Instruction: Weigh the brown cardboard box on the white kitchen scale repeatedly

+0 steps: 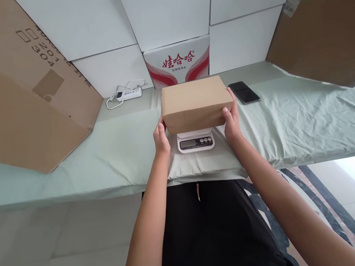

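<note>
Between my two hands is a closed brown cardboard box [195, 96], held level by its left and right ends. My left hand [161, 139] grips the lower left corner, its fingers mostly hidden behind the box. On the other end, my right hand [231, 117] has its thumb on the front face and its fingers along the side. Directly under the box is a white digital scale [196, 142], with its small display and buttons showing at the front. The box covers the scale's platform, so I cannot tell whether they touch.
A black phone [244, 92] lies right of the box on the green cloth [132, 149]. A white power strip with a cable [129, 94] lies at the back left. Large cardboard pieces [15, 96] flank both sides. White boxes and a red-printed carton [179, 62] line the back.
</note>
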`<state>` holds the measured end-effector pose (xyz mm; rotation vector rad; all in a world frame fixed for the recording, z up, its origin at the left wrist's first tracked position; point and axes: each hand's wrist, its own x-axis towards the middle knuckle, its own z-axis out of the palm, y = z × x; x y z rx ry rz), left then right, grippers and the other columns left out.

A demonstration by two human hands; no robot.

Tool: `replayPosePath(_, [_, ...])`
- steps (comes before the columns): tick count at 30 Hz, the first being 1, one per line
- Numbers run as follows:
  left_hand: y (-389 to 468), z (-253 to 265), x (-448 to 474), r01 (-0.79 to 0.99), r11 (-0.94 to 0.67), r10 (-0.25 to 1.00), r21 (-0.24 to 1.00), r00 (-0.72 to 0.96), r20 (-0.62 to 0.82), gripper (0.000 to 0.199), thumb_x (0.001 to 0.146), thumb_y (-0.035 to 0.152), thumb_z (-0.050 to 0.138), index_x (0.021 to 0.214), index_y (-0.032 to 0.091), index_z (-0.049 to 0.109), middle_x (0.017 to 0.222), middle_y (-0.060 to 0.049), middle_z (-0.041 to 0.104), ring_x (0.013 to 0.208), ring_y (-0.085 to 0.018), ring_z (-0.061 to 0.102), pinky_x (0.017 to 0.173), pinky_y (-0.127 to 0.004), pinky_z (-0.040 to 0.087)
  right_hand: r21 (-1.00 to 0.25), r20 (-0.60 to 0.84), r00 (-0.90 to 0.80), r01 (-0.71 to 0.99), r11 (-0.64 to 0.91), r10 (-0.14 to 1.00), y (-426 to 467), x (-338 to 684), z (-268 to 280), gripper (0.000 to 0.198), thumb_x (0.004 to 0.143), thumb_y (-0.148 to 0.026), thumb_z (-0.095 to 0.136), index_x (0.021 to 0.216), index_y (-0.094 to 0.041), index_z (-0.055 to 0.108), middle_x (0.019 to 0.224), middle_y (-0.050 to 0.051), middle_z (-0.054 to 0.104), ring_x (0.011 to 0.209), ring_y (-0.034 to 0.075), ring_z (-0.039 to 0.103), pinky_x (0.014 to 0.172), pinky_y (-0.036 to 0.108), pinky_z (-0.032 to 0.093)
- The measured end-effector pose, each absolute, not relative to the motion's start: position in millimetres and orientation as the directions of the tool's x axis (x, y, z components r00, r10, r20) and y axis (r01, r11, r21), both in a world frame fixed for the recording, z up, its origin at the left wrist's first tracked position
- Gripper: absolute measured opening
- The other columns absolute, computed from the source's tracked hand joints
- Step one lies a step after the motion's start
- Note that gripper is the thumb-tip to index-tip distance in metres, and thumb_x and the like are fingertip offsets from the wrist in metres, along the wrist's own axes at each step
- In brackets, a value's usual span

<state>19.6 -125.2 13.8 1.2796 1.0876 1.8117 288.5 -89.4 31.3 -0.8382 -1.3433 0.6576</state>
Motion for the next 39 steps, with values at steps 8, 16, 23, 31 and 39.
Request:
replayPosePath(8, [-122,14,13,-0.097,-0.425,0.857,0.900,-0.362,0.366,0.088,0.096,0.097,0.057,0.149,0.031,0.079,0.171,-0.012,0.069,0.167,-0.036,0.060,0.136,-0.047,0.054,-0.819,0.550,0.267,-0.014,0.574,0.792,-65,298,15,0.100,0.090,-0.096,0.052,0.174,-0.042,0.043,0.167,0.011,0.059,0.160,0.044,0.056,0.134,0.076,0.042])
replayPosePath(16, [-116,11,10,-0.102,-0.390,0.857,0.915,-0.403,0.321,0.091,0.097,0.098,0.053,0.151,0.029,0.077,0.174,-0.015,0.066,0.169,-0.036,0.058,0.130,-0.047,0.056,-0.875,0.355,0.389,-0.182,0.449,0.850,-55,300,12,0.076,0.093,-0.087,0.053,0.153,-0.041,0.064,0.136,0.005,0.071,0.117,0.025,0.075,0.091,0.037,0.061])
replayPosePath(23, [-112,10,9,-0.092,-0.376,0.845,0.922,-0.443,0.301,0.091,0.098,0.098,0.048,0.149,0.029,0.077,0.174,-0.016,0.066,0.168,-0.035,0.059,0.124,-0.045,0.059,-0.879,0.288,0.387,-0.256,0.402,0.876,-51,301,12,0.076,0.089,-0.092,0.057,0.140,-0.036,0.068,0.122,0.003,0.070,0.106,0.022,0.073,0.081,0.032,0.055])
replayPosePath(31, [-114,12,10,-0.070,-0.376,0.841,0.924,-0.443,0.309,0.086,0.100,0.095,0.047,0.148,0.031,0.078,0.172,-0.015,0.068,0.166,-0.036,0.061,0.126,-0.049,0.058,-0.873,0.275,0.385,-0.284,0.397,0.881,-54,291,22,0.082,0.080,-0.097,0.062,0.129,-0.031,0.068,0.119,0.004,0.072,0.118,0.027,0.072,0.091,0.037,0.059])
replayPosePath(39, [-126,17,15,-0.058,-0.332,0.875,0.942,-0.393,0.284,0.081,0.101,0.092,0.050,0.136,0.027,0.083,0.156,-0.015,0.079,0.154,-0.037,0.071,0.118,-0.048,0.064,-0.884,0.350,0.362,-0.176,0.432,0.864,-69,287,26,0.071,0.094,-0.091,0.055,0.126,-0.030,0.072,0.127,0.007,0.077,0.131,0.033,0.072,0.112,0.051,0.061])
